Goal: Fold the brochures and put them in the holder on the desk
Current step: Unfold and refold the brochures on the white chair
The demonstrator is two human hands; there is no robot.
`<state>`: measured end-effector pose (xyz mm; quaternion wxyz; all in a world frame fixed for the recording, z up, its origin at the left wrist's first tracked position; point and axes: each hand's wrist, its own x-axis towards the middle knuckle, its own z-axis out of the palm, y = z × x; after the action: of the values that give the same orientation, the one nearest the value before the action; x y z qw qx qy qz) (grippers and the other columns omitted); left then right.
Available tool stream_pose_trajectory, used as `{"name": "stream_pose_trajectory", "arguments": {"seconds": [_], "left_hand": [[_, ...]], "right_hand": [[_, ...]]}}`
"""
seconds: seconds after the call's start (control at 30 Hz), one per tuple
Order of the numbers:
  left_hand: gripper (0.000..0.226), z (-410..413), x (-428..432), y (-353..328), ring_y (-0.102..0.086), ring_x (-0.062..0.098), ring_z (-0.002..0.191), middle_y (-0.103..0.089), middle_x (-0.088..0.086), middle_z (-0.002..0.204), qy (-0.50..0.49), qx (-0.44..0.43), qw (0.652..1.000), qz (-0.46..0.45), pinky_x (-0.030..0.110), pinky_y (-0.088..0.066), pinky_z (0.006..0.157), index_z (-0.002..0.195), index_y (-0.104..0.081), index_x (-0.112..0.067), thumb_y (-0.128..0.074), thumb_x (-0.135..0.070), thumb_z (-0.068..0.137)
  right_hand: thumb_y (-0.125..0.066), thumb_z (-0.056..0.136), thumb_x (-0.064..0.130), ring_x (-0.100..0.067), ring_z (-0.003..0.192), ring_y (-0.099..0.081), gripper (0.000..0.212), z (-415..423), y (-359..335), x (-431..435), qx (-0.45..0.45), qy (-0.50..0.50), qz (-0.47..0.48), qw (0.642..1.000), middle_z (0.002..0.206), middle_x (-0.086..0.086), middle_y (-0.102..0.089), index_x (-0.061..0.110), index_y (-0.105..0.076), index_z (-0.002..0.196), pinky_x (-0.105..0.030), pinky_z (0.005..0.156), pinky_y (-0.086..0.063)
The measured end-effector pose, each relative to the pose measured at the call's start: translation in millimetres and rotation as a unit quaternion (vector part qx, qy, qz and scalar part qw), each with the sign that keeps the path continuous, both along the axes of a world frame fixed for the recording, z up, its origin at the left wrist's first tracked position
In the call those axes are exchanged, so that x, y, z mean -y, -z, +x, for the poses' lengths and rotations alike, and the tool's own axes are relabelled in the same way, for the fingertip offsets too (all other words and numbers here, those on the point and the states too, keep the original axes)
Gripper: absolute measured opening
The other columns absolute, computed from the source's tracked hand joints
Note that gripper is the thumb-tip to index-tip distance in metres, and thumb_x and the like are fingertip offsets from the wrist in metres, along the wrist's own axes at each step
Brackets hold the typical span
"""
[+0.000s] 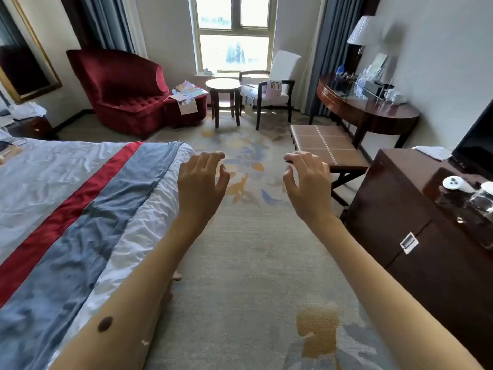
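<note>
- Both hands are held out over the carpet, between the bed (80, 196) on the left and a dark cabinet (400, 222) on the right.
- The left hand (201, 180) holds nothing; its fingers (210, 156) are loosely curled and spread.
- The right hand (306, 182) is just as empty, its fingers (293, 157) bent and relaxed, touching nothing.
- The brochures (188, 93) lie in a loose heap on the red footstool (184, 110) at the far side of the room, beside the red armchair (120, 86).
- More papers (266, 92) are draped over the seat of the white chair (274, 84) by the window.
- The desk (373, 113) stands at the far right under the lamp (362, 30). Clear stands (364, 76) sit on it, and one may be the holder; from here I cannot tell which.
- To my eye no folding has begun: this is the approach, with nothing in hand.
- The next move calls for crossing the room to the footstool, taking one sheet off the heap, and finding a flat place to crease it before carrying it right to the desk.
</note>
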<state>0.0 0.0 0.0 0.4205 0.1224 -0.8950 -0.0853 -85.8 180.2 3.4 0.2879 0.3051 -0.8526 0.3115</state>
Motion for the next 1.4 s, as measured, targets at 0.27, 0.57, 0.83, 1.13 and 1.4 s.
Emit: {"name": "stream_pose_trajectory", "arguments": {"seconds": [0.27, 0.57, 0.83, 1.13, 1.4], "left_hand": [[0.039, -145.7, 77.3, -2.4, -0.052, 0.03, 0.119, -0.057, 0.012, 0.126, 0.026, -0.035, 0.999, -0.016, 0.043, -0.04, 0.099, 0.122, -0.055, -0.007, -0.047, -0.018, 0.086], [0.039, -339.5, 122.1, 15.4, -0.054, 0.031, 0.115, -0.059, 0.014, 0.121, 0.057, -0.004, 0.998, -0.011, 0.042, -0.042, 0.093, 0.119, -0.056, -0.005, -0.042, -0.022, 0.087], [0.036, -566.6, 168.2, 10.2, -0.057, 0.028, 0.113, -0.062, 0.01, 0.118, 0.035, 0.006, 0.999, -0.018, 0.04, -0.043, 0.094, 0.116, -0.058, -0.007, -0.043, -0.021, 0.086], [0.034, -755.0, 253.8, -0.5, -0.055, 0.027, 0.112, -0.06, 0.009, 0.118, 0.003, 0.009, 1.0, -0.024, 0.039, -0.041, 0.094, 0.115, -0.057, -0.009, -0.042, -0.021, 0.087], [0.035, -934.3, 354.1, 5.0, -0.055, 0.03, 0.114, -0.058, 0.011, 0.123, 0.008, 0.013, 0.999, -0.035, 0.041, -0.042, 0.093, 0.119, -0.056, -0.008, -0.049, -0.016, 0.086]], "right_hand": [[-0.041, 0.089, 0.021, -0.028, 0.122, -0.05, 0.038, -139.4, -2.7, 69.2, -0.035, 0.028, -0.017, 0.999, 0.131, -0.012, -0.054, 0.008, -0.057, 0.121, -0.045, 0.102, -0.036], [-0.037, 0.088, 0.024, -0.024, 0.115, -0.052, 0.038, -331.0, 14.2, 124.2, -0.018, 0.045, -0.007, 0.999, 0.123, -0.008, -0.057, 0.01, -0.057, 0.116, -0.038, 0.099, -0.035], [-0.031, 0.087, 0.026, -0.024, 0.112, -0.052, 0.039, -562.6, -0.7, 178.6, -0.007, 0.037, 0.005, 0.999, 0.121, -0.007, -0.056, 0.012, -0.057, 0.113, -0.041, 0.096, -0.038], [-0.047, 0.088, 0.017, -0.024, 0.114, -0.052, 0.03, -755.2, -9.3, 269.1, -0.013, 0.006, 0.007, 1.0, 0.121, -0.006, -0.057, 0.01, -0.058, 0.115, -0.041, 0.097, -0.037], [-0.049, 0.088, 0.015, -0.025, 0.116, -0.053, 0.03, -929.9, -5.2, 372.1, -0.014, 0.013, 0.004, 1.0, 0.122, -0.007, -0.058, 0.009, -0.059, 0.115, -0.042, 0.097, -0.036]]}}
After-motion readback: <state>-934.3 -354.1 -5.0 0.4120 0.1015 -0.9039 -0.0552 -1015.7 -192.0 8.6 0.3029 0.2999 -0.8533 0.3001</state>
